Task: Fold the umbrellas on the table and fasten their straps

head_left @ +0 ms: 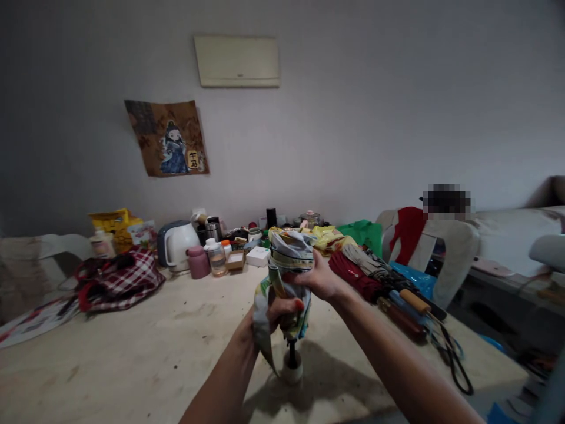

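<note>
A folded umbrella (291,250) with pale, yellow and green patterned cloth stands upright over the table, its white handle (292,368) at the bottom near the tabletop. Around the lower part of its cloth my left hand (282,312) is closed, and a loose pale strap (262,324) hangs beside that wrist. My right hand (320,277) grips the cloth higher up, on the right side. Part of the fingers of both hands is hidden by the fabric.
Several folded umbrellas (357,274) lie on the table (176,347) at the right. A checked bag (128,280), kettle (179,244), pink jar (198,262), bottles and small boxes line the back left. A chair (454,253) stands beyond the right edge.
</note>
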A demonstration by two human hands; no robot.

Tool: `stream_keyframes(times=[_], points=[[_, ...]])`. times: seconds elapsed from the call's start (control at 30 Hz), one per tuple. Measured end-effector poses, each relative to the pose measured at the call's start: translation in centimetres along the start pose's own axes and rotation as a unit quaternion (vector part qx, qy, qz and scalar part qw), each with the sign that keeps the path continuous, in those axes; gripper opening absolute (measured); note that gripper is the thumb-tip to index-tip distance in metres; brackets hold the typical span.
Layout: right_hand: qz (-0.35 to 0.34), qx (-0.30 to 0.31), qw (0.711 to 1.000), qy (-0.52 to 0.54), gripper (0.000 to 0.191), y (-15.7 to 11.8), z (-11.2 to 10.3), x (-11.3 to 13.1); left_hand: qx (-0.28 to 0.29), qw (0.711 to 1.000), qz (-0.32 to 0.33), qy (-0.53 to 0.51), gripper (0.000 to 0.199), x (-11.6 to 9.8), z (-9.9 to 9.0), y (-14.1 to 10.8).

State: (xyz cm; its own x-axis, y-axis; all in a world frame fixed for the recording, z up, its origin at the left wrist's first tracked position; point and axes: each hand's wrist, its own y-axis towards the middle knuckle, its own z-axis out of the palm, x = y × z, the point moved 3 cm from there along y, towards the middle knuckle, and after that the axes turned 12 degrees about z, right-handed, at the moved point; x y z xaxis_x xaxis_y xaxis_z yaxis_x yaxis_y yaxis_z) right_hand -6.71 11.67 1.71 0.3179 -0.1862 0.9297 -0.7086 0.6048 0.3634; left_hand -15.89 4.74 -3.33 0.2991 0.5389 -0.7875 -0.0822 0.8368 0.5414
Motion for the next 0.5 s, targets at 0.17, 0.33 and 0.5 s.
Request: stream_keyframes(times=[0.17,0.33,0.5], points=[[-0.013,-0.056,0.998,0.022,0.051,-0.6,0.0,0.8,-0.018,0.998,0.057,0.031,0.027,0.0,1.2,0.1],[-0.044,-0.012,0.998,0.053,0.054,-1.4,0.5,1.9,0.008,1.0,-0.012,0.027,0.024,0.1,1.6,-0.2],[-0.055,-0.094,0.994,0.012,0.045,-1.8,0.7,2.5,0.031,0.994,0.003,0.1,0.016,0.2,1.6,0.2]])
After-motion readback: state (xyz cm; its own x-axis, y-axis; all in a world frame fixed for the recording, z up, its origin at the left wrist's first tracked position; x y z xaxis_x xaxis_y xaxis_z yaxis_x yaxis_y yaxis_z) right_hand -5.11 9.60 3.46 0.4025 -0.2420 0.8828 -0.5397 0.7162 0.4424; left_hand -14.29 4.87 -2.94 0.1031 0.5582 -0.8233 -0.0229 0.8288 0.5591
